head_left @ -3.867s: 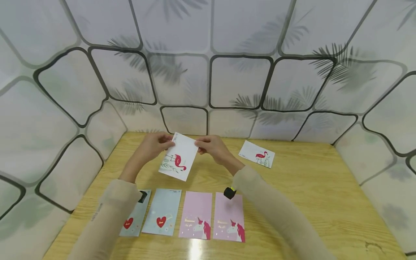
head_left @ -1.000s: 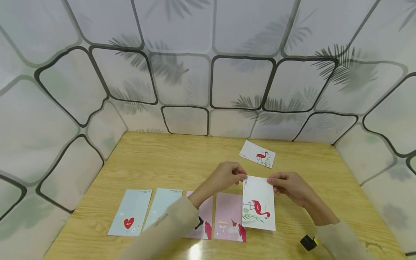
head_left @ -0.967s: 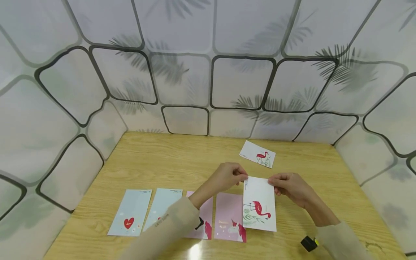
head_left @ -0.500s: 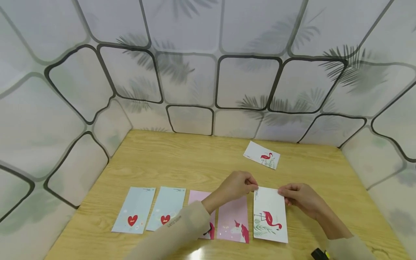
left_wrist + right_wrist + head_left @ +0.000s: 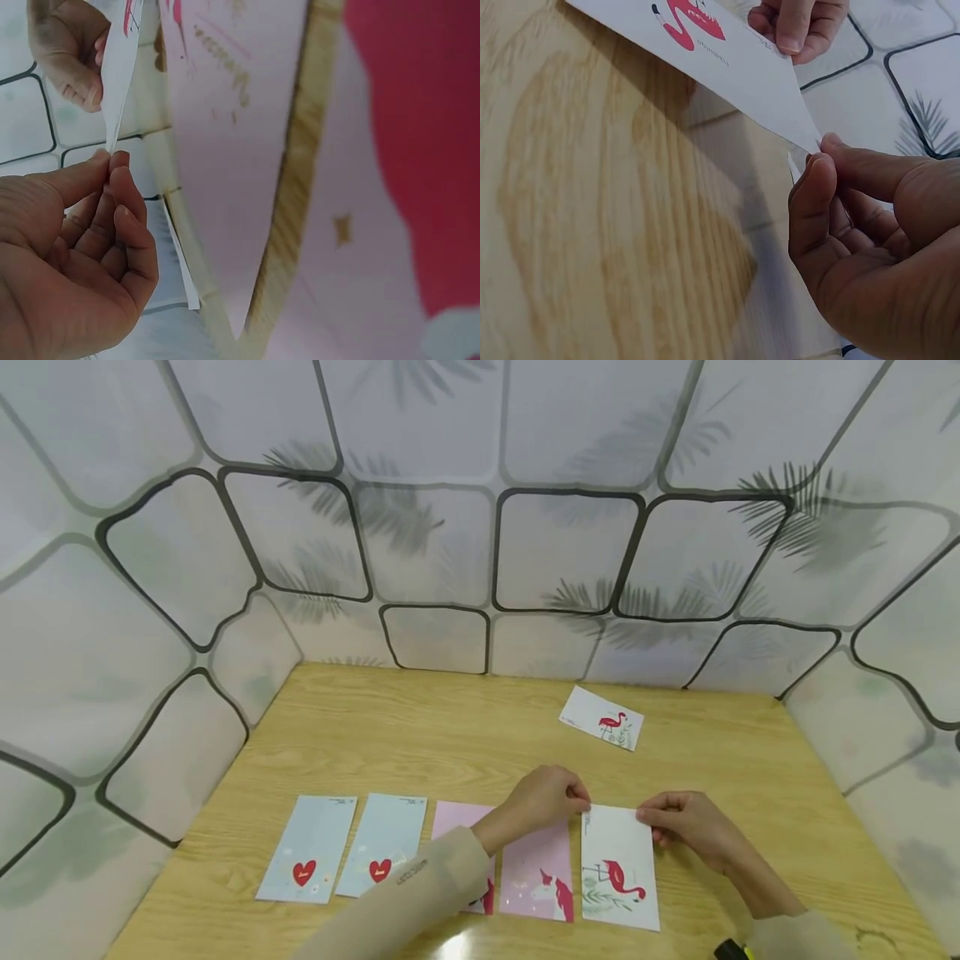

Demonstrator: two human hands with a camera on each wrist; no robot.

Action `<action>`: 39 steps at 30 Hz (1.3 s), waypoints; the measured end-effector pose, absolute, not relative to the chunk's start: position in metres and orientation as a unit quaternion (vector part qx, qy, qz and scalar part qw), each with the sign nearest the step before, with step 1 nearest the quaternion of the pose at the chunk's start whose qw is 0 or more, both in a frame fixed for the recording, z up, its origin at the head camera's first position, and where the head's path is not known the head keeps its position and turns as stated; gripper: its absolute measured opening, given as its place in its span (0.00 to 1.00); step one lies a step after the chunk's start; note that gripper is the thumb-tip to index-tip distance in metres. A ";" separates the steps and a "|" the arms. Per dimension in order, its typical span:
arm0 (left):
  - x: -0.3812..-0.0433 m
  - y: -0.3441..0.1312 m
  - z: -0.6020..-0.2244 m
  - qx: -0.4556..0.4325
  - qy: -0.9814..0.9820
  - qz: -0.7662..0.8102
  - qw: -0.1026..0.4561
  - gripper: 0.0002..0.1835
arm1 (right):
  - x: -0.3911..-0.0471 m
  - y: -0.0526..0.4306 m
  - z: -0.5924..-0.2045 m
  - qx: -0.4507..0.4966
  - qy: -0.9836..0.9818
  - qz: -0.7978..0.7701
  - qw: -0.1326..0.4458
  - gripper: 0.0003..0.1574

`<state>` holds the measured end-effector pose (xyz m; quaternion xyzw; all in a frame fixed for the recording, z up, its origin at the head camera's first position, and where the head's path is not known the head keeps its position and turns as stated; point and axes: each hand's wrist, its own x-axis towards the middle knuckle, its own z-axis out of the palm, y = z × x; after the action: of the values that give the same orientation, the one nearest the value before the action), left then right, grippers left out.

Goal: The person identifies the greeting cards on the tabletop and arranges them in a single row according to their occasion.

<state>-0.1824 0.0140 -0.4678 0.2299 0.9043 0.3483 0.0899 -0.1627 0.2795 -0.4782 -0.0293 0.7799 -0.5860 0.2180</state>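
Observation:
A white card with a red flamingo stands at the right end of a row of cards. My left hand pinches its upper left corner between thumb and forefinger. Its upper right corner is pinched by my right hand. In both wrist views the white card slants above the table, its top edge raised. Just left of it lies a pink unicorn card. My left forearm covers much of a second pink card.
Two light blue heart cards lie at the left of the row. Another white flamingo card lies askew farther back. Patterned fabric walls enclose the back and sides of the wooden table.
Both hands have carried the flamingo card from the back left to the row's right end. Over the last second they have lowered it a little toward the front, beside the pink card.

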 end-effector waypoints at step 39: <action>-0.183 0.024 -0.482 0.205 0.928 0.298 0.087 0.06 | -0.152 0.255 -0.496 -0.046 0.921 -0.378 0.076 0.03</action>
<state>-0.1833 0.0238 -0.4817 0.2049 0.9281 0.2985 0.0866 -0.1524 0.2550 -0.4957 -0.0457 0.9214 -0.3784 0.0762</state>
